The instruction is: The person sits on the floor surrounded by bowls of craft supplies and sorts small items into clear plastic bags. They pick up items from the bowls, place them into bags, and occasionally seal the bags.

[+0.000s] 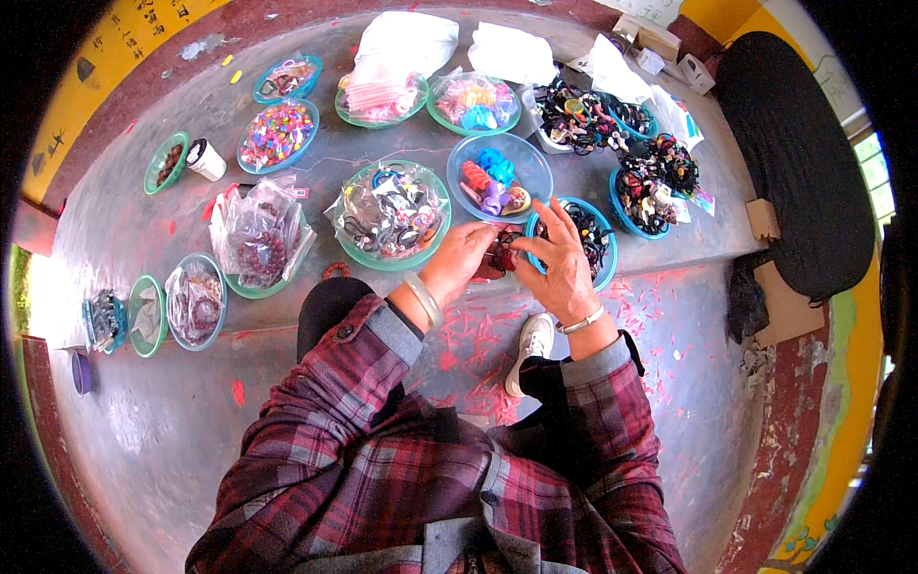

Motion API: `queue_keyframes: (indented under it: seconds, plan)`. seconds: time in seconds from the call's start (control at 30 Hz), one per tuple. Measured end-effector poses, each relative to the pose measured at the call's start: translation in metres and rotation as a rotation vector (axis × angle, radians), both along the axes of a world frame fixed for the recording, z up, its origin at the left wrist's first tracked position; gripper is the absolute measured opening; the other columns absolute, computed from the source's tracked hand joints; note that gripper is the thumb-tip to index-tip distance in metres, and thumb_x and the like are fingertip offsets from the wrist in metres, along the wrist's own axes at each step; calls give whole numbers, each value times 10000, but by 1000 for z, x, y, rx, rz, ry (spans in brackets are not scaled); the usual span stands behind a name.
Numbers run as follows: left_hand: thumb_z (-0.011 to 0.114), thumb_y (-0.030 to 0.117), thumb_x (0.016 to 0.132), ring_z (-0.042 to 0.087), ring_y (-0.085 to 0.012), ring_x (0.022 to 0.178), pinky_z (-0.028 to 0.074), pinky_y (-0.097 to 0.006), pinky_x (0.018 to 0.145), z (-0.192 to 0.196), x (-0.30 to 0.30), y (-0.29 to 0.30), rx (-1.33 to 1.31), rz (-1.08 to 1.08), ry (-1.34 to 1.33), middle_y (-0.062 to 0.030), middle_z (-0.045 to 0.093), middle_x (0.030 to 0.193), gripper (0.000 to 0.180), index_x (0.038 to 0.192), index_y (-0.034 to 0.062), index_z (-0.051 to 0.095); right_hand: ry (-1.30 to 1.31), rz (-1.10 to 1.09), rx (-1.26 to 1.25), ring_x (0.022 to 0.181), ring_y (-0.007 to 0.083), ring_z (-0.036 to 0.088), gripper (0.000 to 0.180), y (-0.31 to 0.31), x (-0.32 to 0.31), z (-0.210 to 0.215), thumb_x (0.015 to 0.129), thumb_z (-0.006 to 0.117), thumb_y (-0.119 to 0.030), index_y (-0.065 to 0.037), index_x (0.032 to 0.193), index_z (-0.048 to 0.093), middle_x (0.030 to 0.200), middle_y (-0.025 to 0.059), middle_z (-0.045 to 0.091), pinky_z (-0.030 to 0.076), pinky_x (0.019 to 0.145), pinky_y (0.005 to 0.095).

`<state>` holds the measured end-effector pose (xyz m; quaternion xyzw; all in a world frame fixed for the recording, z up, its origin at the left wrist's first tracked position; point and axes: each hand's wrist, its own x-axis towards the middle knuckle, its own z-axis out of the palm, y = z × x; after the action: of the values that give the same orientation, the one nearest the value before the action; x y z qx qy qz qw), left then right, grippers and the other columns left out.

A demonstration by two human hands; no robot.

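Dark red material in a small bundle (499, 253) sits between the left hand (457, 263) and the right hand (562, 268), close to the near edge of a raised grey concrete ledge (712, 251). The left fingers are closed on the bundle's left side; the right thumb and forefinger bend close to it while the other fingers fan upward, and whether they pinch it I cannot tell. Just beyond the right hand, a blue bowl (613, 258) of dark hair ties leaves little room on that side, and a translucent blue basin (459, 196) of colourful bundles stands just past the fingers. To the left, a green basin (367, 252) of bagged pieces stands near the ledge's edge, with strips of concrete showing between it and its neighbours. Nearer, the drop to the lower floor (191, 411) gives the forearms space, with red scraps (464, 349) scattered around a white shoe (535, 337). Black handwritten characters run along the yellow wall (105, 48) at far left, and marks on the cartons (660, 40) at far right are too small to read.
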<state>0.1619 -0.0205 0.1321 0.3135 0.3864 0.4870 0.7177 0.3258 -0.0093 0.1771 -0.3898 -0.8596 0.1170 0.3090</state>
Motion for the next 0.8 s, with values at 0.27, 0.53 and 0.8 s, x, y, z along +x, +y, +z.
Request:
queue_keyframes:
  seconds: [0.27, 0.53, 0.8]
  plan:
    - [446, 266, 911, 592, -110, 681, 504, -236, 573, 1, -1, -3, 94, -49, 75, -53, 609, 852, 306, 1063, 26, 560, 1, -43, -24, 1216, 381, 341, 262, 2, 0, -7, 638, 649, -79, -65, 900, 636, 1292, 189, 400, 329, 978, 425]
    - [441, 240, 913, 594, -119, 763, 510, -248, 602, 4, -1, -3, 146, -73, 113, -63, 609, 892, 311, 1066, -1, 564, -67, -16, -26, 1214, 412, 329, 257, -3, -7, -2, 614, 693, -167, -56, 844, 661, 1234, 206, 449, 329, 976, 439]
    - [411, 225, 923, 585, -117, 749, 503, -243, 619, -30, 0, 6, 409, -131, 402, -69, 602, 884, 319, 1055, -27, 553, -171, 64, -9, 1196, 409, 355, 253, -3, -7, -8, 590, 711, -204, -76, 805, 674, 1217, 232, 451, 354, 954, 445]
